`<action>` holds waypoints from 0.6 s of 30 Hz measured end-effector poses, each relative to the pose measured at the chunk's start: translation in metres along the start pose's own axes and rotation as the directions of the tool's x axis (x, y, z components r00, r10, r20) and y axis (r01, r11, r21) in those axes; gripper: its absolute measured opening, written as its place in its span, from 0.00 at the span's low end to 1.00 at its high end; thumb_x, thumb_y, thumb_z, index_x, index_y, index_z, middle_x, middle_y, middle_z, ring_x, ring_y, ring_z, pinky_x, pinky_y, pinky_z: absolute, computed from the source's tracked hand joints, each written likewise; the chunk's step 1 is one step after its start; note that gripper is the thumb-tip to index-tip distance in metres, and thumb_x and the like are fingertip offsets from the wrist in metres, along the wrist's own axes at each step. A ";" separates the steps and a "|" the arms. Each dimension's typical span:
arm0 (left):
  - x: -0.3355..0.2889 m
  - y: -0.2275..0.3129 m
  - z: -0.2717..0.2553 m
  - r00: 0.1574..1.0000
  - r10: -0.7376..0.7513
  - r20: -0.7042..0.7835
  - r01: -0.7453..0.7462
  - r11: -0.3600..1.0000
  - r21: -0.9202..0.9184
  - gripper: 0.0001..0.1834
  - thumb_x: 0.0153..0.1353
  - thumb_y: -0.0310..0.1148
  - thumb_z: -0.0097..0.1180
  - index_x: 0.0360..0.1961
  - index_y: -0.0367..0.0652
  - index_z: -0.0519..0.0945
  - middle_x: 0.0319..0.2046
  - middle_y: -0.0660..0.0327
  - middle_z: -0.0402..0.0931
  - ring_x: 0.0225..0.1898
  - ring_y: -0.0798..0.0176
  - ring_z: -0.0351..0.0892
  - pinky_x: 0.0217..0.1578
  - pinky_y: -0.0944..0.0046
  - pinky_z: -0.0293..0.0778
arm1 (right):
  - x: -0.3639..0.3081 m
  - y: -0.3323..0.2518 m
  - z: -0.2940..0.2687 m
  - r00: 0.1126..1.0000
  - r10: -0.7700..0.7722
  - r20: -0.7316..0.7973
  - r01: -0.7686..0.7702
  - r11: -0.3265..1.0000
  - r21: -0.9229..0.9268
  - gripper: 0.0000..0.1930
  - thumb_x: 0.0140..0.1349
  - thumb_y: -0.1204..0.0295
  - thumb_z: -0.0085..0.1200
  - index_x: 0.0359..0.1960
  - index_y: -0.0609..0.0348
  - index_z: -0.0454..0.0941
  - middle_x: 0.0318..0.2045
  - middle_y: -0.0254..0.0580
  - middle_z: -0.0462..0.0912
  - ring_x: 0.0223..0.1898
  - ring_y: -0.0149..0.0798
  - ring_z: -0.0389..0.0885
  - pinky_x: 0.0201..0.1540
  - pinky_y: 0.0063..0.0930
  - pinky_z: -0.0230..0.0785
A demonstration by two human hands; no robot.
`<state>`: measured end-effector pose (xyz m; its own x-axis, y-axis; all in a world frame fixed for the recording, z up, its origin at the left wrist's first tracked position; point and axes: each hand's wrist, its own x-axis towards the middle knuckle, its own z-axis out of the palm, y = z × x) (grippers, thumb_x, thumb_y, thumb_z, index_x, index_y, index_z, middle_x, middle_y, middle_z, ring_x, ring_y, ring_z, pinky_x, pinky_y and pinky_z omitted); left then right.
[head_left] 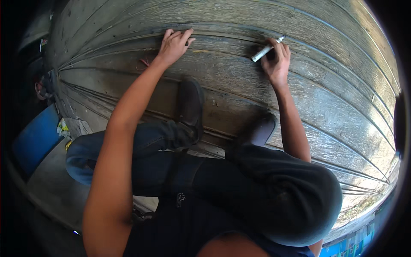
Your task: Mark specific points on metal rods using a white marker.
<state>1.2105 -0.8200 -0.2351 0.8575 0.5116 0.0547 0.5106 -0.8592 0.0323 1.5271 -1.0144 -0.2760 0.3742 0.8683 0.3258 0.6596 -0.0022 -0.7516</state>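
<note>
My right hand (277, 64) is closed round a pale, pen-like marker (262, 54), held slantwise just over the plank floor (231, 64). Its narrow, darker tip points up and to the right, away from me. To the left, my left hand (173, 47) rests on the boards with its fingers apart, the tips at a dark seam (205, 34) between planks. A small black spot, perhaps a ring, shows on one of its fingers. Beside my left wrist lies a bit of reddish string (143, 64).
My two dark shoes (190, 105) stand on the boards between my arms, my knees bent. Long metal strips (342, 88) run between the planks. At the far left are a blue panel (36, 139) and yellowish scraps (63, 127). Bright light falls on the right side.
</note>
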 end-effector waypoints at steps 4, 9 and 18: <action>0.001 -0.012 -0.006 0.995 -0.041 0.093 0.039 0.999 0.014 0.17 0.66 0.37 0.63 0.53 0.45 0.77 0.29 0.58 0.81 0.34 0.56 0.81 0.45 0.57 0.68 | 0.005 -0.005 0.001 0.999 -0.041 -0.015 0.040 0.996 -0.076 0.26 0.47 0.79 0.66 0.52 0.57 0.79 0.42 0.45 0.83 0.46 0.52 0.78 0.56 0.44 0.68; 0.003 -0.031 -0.012 0.964 0.065 0.259 -0.046 0.996 -0.080 0.19 0.67 0.38 0.61 0.56 0.44 0.76 0.25 0.56 0.78 0.32 0.54 0.79 0.44 0.56 0.71 | 0.006 -0.004 -0.004 0.998 -0.005 0.063 0.012 0.995 -0.099 0.23 0.52 0.77 0.68 0.52 0.59 0.78 0.43 0.47 0.83 0.47 0.55 0.78 0.56 0.46 0.68; 0.012 -0.054 -0.022 0.922 0.212 0.325 -0.148 0.967 -0.209 0.19 0.69 0.40 0.58 0.56 0.45 0.72 0.25 0.57 0.78 0.34 0.53 0.79 0.46 0.58 0.70 | 0.039 0.024 -0.085 0.993 0.103 0.049 -0.101 0.994 -0.053 0.17 0.65 0.77 0.63 0.54 0.63 0.74 0.43 0.50 0.86 0.46 0.42 0.85 0.52 0.38 0.78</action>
<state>1.1919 -0.7670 -0.2139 0.9190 0.2896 -0.2676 0.3532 -0.9063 0.2320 1.6131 -1.0226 -0.2320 0.4082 0.8865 0.2180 0.6519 -0.1159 -0.7494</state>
